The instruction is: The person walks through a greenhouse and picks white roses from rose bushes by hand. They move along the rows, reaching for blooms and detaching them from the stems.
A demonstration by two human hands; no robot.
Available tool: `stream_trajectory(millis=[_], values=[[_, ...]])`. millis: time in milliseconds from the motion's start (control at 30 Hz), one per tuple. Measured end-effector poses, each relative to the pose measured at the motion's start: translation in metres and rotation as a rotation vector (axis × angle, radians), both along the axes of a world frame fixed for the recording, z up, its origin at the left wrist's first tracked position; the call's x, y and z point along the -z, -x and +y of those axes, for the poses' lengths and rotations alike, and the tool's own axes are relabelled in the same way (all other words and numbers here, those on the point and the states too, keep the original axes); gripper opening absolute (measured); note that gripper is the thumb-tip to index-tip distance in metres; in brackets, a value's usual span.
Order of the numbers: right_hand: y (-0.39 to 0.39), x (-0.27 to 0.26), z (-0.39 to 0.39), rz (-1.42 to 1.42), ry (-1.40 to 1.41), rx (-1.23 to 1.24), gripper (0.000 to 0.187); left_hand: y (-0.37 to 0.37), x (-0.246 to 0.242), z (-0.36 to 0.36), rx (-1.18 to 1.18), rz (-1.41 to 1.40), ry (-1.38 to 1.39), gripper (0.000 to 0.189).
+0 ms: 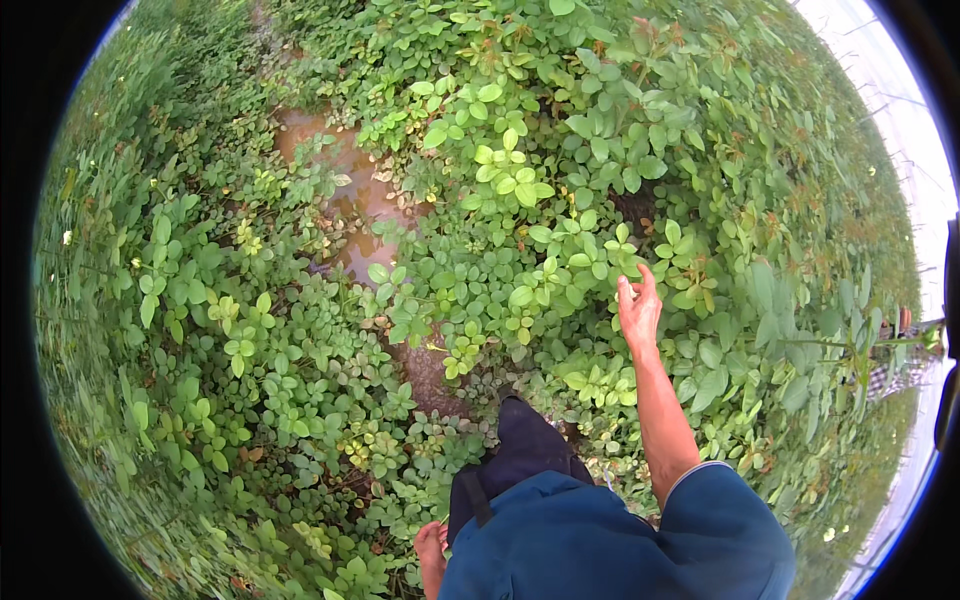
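My right hand (pixel 640 307) reaches forward over leafy, rose-like bushes (pixel 559 281). Its thumb and index finger stand apart, while the other fingers look curled. A small pale patch (pixel 634 293) shows between the fingers; whether it is a held thing or foliage behind is unclear. Low beside my dark trousers (pixel 536 442), my left hand (pixel 430 541) is partly hidden by my blue shirt (pixel 577 540). Its fingers are bent, with a thin pale line by them, and its grip cannot be made out.
Muddy water (pixel 367 191) lies along a narrow path between the bushes, reaching wet soil (pixel 431 375) ahead of my foot. A pale bud (pixel 930 339) on a long stem juts out at right, near checked cloth (pixel 889 379). Whitish sheeting (pixel 885 97) borders the plants.
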State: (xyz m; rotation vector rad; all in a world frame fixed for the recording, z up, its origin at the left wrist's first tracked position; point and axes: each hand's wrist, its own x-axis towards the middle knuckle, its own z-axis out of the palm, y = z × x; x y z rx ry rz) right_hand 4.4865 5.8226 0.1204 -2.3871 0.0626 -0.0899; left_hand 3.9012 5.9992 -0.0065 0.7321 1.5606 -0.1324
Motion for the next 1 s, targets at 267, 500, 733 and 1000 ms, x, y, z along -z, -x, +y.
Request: stream_trajectory(millis=[267,500,733,1000], values=[[-0.045,0.018,-0.007,0.066,-0.106,0.061,0.028,-0.054,0.002,0.011,-0.009,-0.031,0.019,0.012],[-0.056,0.0,-0.001,0.73,-1.093,0.036,0.019,-0.095,-0.007,0.008,0.019,-0.022,0.019,0.015],[-0.112,-0.02,0.018,0.46,-0.59,-0.145,0.024,-0.11,-0.007,-0.005,-0.053,-0.067,-0.031,0.016],[-0.128,0.007,0.063,0.309,0.407,-0.592,0.034,-0.124,-0.019,-0.018,-0.093,-0.039,-0.07,0.015]])
